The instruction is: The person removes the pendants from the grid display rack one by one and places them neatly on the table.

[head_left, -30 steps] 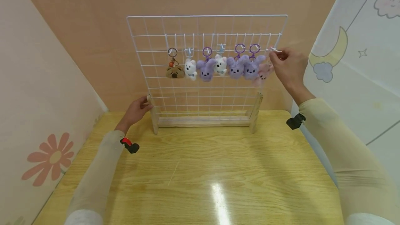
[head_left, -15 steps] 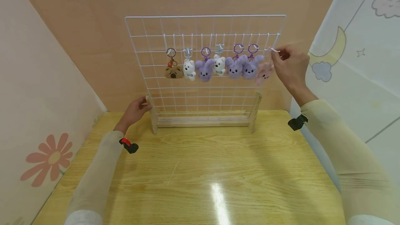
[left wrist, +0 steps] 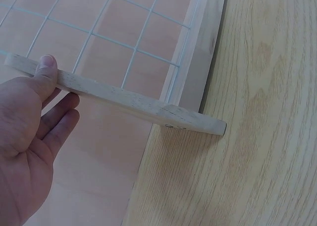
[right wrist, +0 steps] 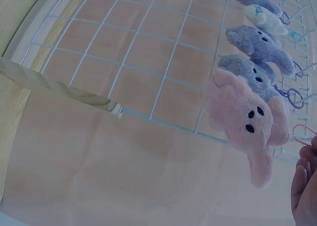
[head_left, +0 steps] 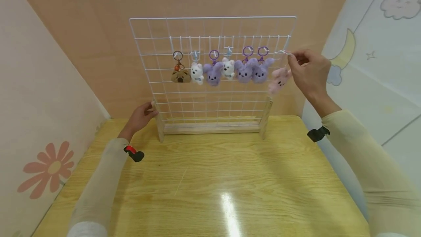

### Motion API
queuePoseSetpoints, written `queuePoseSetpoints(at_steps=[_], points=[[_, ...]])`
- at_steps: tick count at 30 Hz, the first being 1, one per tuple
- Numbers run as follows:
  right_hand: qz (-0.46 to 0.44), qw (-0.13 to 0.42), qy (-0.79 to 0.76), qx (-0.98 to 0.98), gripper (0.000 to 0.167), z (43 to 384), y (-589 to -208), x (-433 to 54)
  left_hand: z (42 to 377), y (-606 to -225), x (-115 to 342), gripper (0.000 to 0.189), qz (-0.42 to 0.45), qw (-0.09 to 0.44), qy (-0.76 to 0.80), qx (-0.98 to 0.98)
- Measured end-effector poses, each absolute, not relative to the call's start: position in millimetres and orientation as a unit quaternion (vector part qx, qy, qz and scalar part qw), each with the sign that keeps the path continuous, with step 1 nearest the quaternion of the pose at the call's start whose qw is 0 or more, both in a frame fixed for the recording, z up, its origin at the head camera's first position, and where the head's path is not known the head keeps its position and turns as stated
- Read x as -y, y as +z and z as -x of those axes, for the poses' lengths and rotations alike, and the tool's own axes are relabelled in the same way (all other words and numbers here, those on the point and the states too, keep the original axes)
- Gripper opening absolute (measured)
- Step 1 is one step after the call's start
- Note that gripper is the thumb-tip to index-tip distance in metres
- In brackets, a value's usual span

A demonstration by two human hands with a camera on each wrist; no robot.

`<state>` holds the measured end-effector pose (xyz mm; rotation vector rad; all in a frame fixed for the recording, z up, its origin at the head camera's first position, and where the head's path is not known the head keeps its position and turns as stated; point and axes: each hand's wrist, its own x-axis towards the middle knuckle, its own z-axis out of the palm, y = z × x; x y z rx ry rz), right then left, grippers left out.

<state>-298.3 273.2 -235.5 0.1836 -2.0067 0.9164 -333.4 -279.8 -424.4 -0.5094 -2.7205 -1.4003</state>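
Observation:
My right hand (head_left: 310, 70) is at the upper right of the white wire grid rack (head_left: 210, 92), pinching the pink bead chain (right wrist: 303, 133) of a pink plush bunny keychain (head_left: 280, 79). The bunny dangles tilted beside the rightmost white hook (head_left: 279, 51); the fingertips are partly cut off in the right wrist view. My left hand (head_left: 139, 118) grips the rack's left wooden post (left wrist: 124, 99), thumb on one side and fingers on the other. Hanging on hooks to the left are several purple bunny keychains (head_left: 261, 71), two white bear keychains (head_left: 197, 73) and a brown plush keychain (head_left: 181, 76).
The rack stands on a wood-grain table (head_left: 204, 178) near its back edge, joined at the bottom by a wooden bar (head_left: 210, 129). Behind it is a tan backdrop (head_left: 98, 46). Printed white walls rise on both sides, the right wall (head_left: 371, 94) close to the right arm.
My right hand has drawn the pink bunny rightward, opening a gap from the purple bunny next to it. My left hand stays on the post. The whole view has shifted slightly.

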Motion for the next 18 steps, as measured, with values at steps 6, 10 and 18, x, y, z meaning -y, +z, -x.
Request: queuePoseSetpoints(at_steps=[6,10,18], points=[[-0.079,0.455,0.373,0.805,0.024,290.7,-233.4,-272.6,318.1,-404.1,270.1,0.053,0.17,0.011,-0.456,0.874],[-0.084,0.455,0.372,0.805,0.024,284.5,-234.1,-273.4,314.1,-399.4,267.1,0.052,0.174,0.012,-0.453,0.874],[-0.091,0.442,0.364,0.814,0.028,266.2,-241.7,-276.9,332.6,-424.3,279.4,0.056,0.174,0.025,-0.442,0.88]])
